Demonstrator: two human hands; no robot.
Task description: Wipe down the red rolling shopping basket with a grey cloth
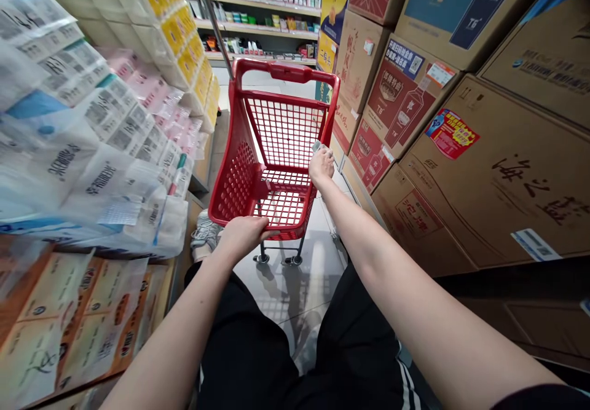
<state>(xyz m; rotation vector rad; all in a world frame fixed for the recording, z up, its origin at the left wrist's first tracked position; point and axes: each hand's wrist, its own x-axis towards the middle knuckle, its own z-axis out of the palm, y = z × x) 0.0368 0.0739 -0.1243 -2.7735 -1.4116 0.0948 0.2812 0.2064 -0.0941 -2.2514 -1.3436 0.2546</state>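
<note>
I have my left hand [244,233] closed on the near rim of the red basket trolley [276,152], which stands empty in the aisle ahead, while my right hand [321,164] holds a small pale item at its right rim, not yet dropped in.

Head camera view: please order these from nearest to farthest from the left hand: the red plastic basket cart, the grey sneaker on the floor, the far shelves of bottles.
1. Red plastic basket cart: the left hand grips its near rim.
2. Grey sneaker: on the floor, just left of the hand, below the cart.
3. Far shelves of bottles: across the aisle end, beyond the cart's handle.
</note>
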